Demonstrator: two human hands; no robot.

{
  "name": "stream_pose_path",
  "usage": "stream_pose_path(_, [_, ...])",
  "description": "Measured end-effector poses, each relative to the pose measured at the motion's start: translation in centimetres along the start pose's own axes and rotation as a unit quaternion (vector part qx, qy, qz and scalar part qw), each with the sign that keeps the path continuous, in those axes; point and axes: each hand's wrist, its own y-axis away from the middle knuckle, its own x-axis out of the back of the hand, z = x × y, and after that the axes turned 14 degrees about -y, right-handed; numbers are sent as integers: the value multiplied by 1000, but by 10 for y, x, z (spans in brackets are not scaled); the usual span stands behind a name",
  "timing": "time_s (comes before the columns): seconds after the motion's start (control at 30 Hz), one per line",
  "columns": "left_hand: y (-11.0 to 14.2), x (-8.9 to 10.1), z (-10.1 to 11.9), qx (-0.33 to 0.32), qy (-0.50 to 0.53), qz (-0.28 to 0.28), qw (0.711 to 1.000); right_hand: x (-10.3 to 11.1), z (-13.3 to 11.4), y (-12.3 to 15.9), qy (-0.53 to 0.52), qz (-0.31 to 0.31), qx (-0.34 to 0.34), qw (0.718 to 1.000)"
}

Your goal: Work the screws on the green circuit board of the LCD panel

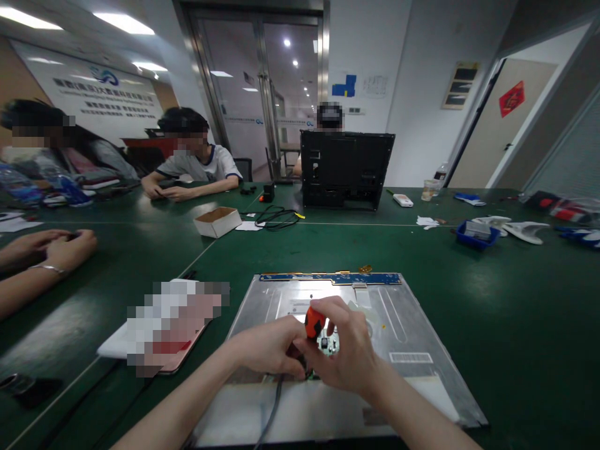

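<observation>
A flat display panel (412, 325) lies with its metal back up on the table in front of me. My right hand (349, 340) is closed around the orange and black handle of a screwdriver (314, 322), which stands nearly upright over a small green circuit board (329, 343) on the panel. My left hand (274, 344) is just left of the screwdriver, fingers curled down near its lower end; what they hold is hidden. The screwdriver's tip is out of sight behind my fingers. A grey cable (273, 409) runs from under my left hand toward the front edge.
Left of the panel sits a pink, blurred-out flat object (182, 350) with white sheets. Farther off are a small open box (218, 222), a coiled black cable (279, 217), a large black monitor (347, 170) and a blue tray (477, 234). Another person's hands (70, 253) rest at the left.
</observation>
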Motion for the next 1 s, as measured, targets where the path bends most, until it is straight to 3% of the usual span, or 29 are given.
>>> stream_pose_path(0.27, [0,0,6,47,-19,-24,998,1,1,0,21,-3,-3,1000])
stream_pose_path(0.53, [-1,3,10,31,-7,-25,999,1,-1,-1,3,-7,8,1000])
stream_pose_path(1.0, [-1,10,20,70,13,-41,997,1,0,-1,1,-8,11,1000])
